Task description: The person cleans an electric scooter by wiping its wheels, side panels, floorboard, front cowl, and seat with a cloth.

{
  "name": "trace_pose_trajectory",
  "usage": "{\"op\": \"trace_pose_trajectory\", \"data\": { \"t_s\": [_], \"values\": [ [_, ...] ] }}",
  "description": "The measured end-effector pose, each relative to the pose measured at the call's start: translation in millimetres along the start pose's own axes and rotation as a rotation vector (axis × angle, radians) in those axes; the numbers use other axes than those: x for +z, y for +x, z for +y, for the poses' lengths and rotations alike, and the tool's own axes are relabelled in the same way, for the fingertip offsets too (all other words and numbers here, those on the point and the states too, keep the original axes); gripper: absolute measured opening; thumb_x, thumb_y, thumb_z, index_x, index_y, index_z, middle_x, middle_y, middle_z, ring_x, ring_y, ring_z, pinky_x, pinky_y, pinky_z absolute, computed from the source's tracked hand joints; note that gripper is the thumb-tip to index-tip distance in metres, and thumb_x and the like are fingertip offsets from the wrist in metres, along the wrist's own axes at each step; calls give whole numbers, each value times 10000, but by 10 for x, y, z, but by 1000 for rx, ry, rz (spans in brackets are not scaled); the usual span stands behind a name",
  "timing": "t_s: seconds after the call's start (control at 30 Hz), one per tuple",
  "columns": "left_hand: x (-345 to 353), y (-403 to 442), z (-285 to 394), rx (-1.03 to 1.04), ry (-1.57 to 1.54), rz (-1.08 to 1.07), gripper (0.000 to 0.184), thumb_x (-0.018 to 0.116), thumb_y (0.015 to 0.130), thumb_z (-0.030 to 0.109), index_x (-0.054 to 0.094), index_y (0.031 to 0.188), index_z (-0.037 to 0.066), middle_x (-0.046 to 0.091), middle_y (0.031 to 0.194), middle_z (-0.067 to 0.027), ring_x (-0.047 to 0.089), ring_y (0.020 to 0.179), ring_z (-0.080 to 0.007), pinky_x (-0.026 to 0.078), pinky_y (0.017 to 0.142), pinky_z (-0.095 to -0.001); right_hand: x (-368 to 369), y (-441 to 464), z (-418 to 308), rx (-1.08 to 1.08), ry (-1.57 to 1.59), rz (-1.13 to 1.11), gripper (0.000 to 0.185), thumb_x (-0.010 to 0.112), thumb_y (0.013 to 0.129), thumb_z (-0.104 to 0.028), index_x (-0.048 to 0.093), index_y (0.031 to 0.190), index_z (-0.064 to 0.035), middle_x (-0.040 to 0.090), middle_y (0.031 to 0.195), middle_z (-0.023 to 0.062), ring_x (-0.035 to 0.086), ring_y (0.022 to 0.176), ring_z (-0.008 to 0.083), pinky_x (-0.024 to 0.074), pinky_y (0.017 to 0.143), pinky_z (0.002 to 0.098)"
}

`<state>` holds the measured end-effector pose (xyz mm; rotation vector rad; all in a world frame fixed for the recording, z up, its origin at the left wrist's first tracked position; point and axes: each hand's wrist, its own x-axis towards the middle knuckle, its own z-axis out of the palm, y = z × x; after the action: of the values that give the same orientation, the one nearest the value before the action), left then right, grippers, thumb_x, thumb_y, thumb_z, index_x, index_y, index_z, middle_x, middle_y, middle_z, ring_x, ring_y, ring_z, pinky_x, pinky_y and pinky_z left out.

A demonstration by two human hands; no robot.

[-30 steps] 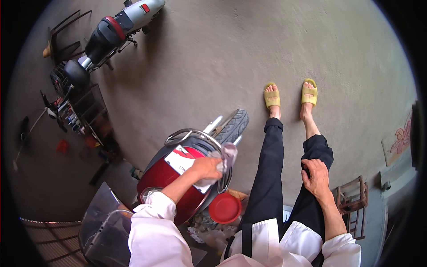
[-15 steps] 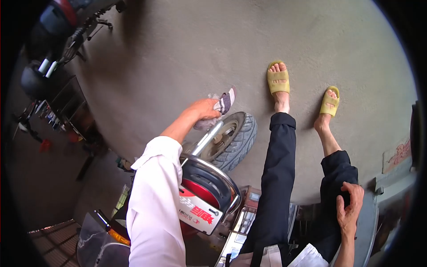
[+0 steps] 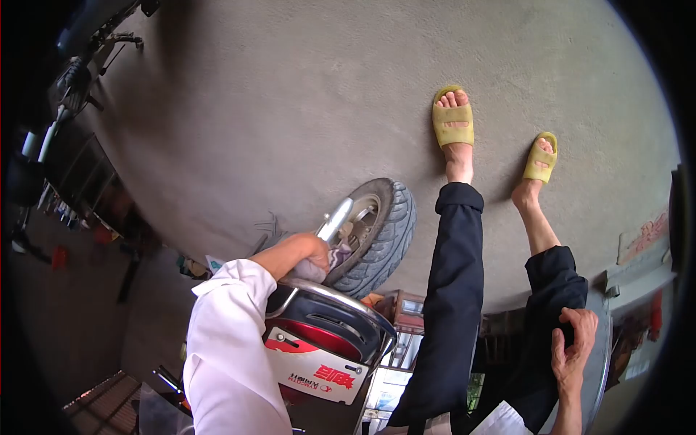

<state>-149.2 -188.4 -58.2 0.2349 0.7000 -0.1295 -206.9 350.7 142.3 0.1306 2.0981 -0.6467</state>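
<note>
My left hand (image 3: 313, 250) is closed around a grey and purple rag (image 3: 339, 255), at the silver shock absorber (image 3: 335, 221) beside the wheel. Part of the rag is hidden by the fingers. The wheel (image 3: 380, 239), with its thick black tyre, belongs to a scooter whose chrome rail (image 3: 341, 296) and white plate with red lettering (image 3: 315, 366) lie just below the hand. Beside my dark trouser leg (image 3: 554, 290), my right hand (image 3: 576, 341) is empty, its thumb apart from the loosely bent fingers.
My feet in yellow slippers (image 3: 454, 127) stand on the grey concrete floor (image 3: 290, 94). Other vehicle parts (image 3: 69, 94) are at the dark left edge. A pale ledge (image 3: 641, 279) runs along the right side.
My left hand has drawn back from above the floor beyond the wheel, down along the shock absorber, with the rag. The view has shifted slightly. My right hand stays by my leg.
</note>
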Motion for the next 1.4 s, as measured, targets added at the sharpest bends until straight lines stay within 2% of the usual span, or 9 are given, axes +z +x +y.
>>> {"op": "trace_pose_trajectory", "data": {
  "t_s": [0.13,0.33,0.5,0.63,0.77,0.83,0.97,1.13,1.4],
  "values": [
    [-28,-371,-202,-112,-227,-220,523,785,694,407,729,1103,84,712,1077,-118,673,954,-273,522,868,-394,-10,-43,71,36,26,-7,294,610,794,-143,591,1061,-20,556,872,121,517,866,301,398,854,413],
    [-497,79,-375,320,-824,488,485,727,740,403,694,1104,85,715,1018,-154,677,947,-295,517,848,-401,-21,61,34,85,33,-8,264,620,801,-145,605,1032,-19,569,856,122,521,858,302,391,853,418],
    [-1085,338,-106,156,-231,762,554,695,762,441,632,1219,134,678,1088,-191,641,1030,-330,496,912,-435,-54,116,64,91,29,15,269,616,798,-122,599,1047,-21,568,854,120,519,855,302,394,855,420],
    [-643,265,-247,180,-253,696,616,690,724,431,597,1266,154,605,1261,-198,560,1188,-362,479,957,-447,-65,163,11,89,23,-21,285,607,794,-101,592,1066,-17,568,859,123,518,853,303,392,853,422],
    [18,-217,-639,371,-349,391,570,736,718,313,604,1246,144,687,1072,-182,657,993,-318,507,885,-398,-66,195,-8,90,4,-12,287,605,790,-96,591,1065,-14,565,863,130,516,862,306,390,854,423],
    [193,-632,-644,187,-378,-24,508,754,720,320,667,1182,127,712,1033,-115,670,959,-263,513,864,-381,-70,178,17,75,6,-8,288,600,792,-94,589,1068,-13,561,859,135,512,866,308,391,856,422],
    [218,-673,-742,70,-573,-97,467,773,727,333,694,1134,118,719,990,-75,671,927,-189,513,832,-318,-97,184,36,83,-45,-75,309,578,824,-104,586,1122,-26,572,906,130,526,892,297,397,889,397],
    [-7,-30,-1158,320,-1343,538,379,730,812,204,660,1166,88,701,1054,-41,654,909,-156,519,853,-319,-92,217,79,87,-48,-79,303,586,850,-146,580,1121,-12,557,909,130,516,893,286,397,875,391],
    [-170,677,-1007,345,-1179,540,432,693,845,215,601,1243,71,681,1114,-75,626,1000,-172,509,876,-349,-136,278,90,89,-86,-117,319,598,891,-211,570,1120,9,533,913,130,500,894,267,395,854,381]
  ]
}}
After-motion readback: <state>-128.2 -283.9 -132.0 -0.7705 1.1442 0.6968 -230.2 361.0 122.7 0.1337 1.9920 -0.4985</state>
